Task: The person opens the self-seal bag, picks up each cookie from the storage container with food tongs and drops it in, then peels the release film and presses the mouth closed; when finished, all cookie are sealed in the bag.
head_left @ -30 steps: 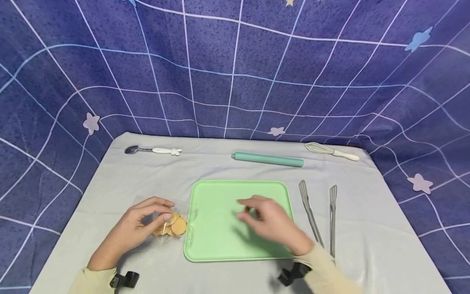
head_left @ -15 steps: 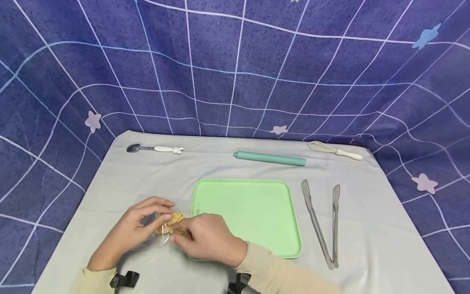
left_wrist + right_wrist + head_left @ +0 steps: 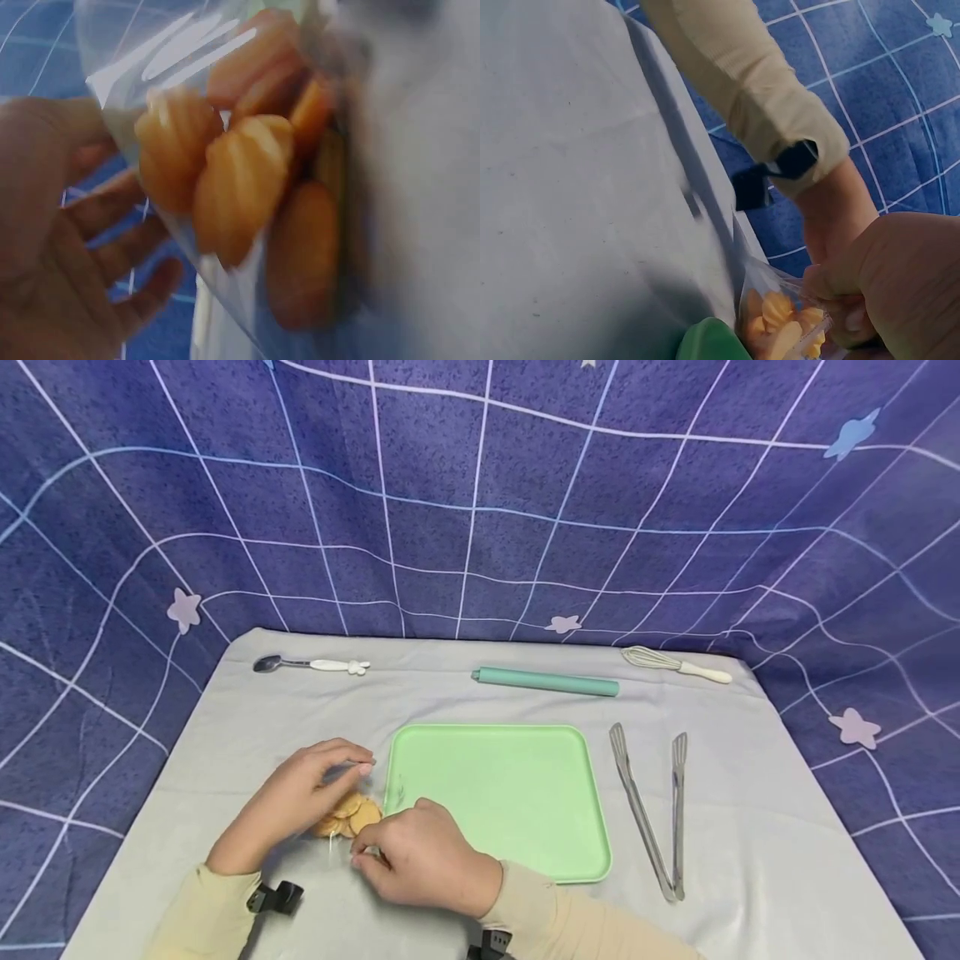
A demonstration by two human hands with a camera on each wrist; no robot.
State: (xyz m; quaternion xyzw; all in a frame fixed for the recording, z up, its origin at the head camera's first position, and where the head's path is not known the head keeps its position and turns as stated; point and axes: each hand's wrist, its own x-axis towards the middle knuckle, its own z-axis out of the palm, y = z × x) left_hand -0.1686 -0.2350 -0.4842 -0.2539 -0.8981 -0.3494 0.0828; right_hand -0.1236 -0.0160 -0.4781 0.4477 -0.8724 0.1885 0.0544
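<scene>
My right hand (image 3: 427,860) pinches the edge of a clear plastic bag (image 3: 754,289), just left of the light green tray (image 3: 502,793). Inside the bag lie several golden, ridged, shell-shaped cakes (image 3: 244,180), seen closest in the left wrist view. My left hand (image 3: 296,797) arches over the bag's far left side with its fingers loosely bent. In the left wrist view, its spread fingers (image 3: 112,199) lie beside and partly behind the plastic; one finger appears to meet the bag's edge. The right fingertips partly hide the bag's edge.
Metal tongs (image 3: 667,881) lie spread at the tray's right. Along the table's back are a spoon (image 3: 318,665) with a white handle, a teal cylinder (image 3: 543,681) and a whisk (image 3: 675,665). A patterned blue curtain (image 3: 480,510) rises behind the grey-white tablecloth (image 3: 772,810).
My right hand has crossed left from above the tray to the bag and taken its edge. My left hand has shifted slightly up and to the right, uncovering more cakes.
</scene>
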